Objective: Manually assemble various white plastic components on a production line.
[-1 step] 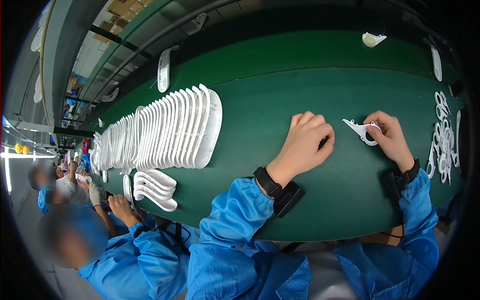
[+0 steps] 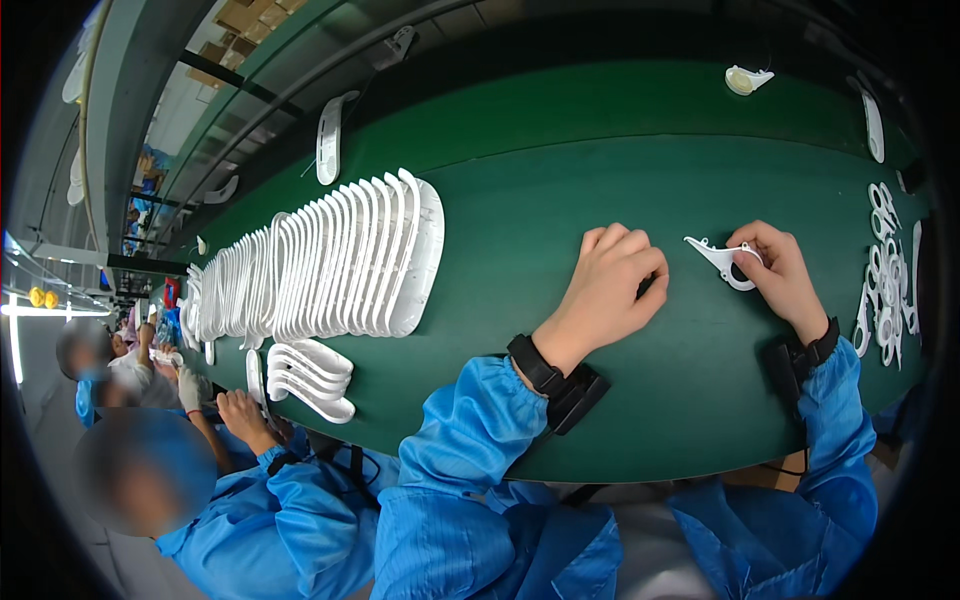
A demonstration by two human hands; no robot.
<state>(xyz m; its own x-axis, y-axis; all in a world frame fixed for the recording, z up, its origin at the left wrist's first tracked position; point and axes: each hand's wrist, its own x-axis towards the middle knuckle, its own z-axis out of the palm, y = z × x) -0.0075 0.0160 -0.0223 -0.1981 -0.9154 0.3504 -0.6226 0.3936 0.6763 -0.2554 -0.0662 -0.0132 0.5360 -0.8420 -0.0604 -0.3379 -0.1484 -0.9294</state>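
Between the thumb and fingers of my right hand [image 2: 787,272] is a white plastic ring-shaped part [image 2: 717,262]. Its pointed tail aims left and small tabs stand along its edge. My right fingers hide part of the ring. To its left, my left hand [image 2: 605,285] hovers over or rests on the green table, fingers curled and thumb bent toward them. A dark spot shows between that thumb and the fingers; I cannot make out whether it is an object or a shadow. The left hand stands apart from the ring part.
A long row of curved white plastic shells [image 2: 350,265] stands at left, with several more shells [image 2: 310,378] nearer me. Loose white ring parts [image 2: 885,290] lie at far right. A ring part with a yellowish disc [image 2: 745,80] sits farther back. A co-worker's hand [image 2: 245,418] works at left.
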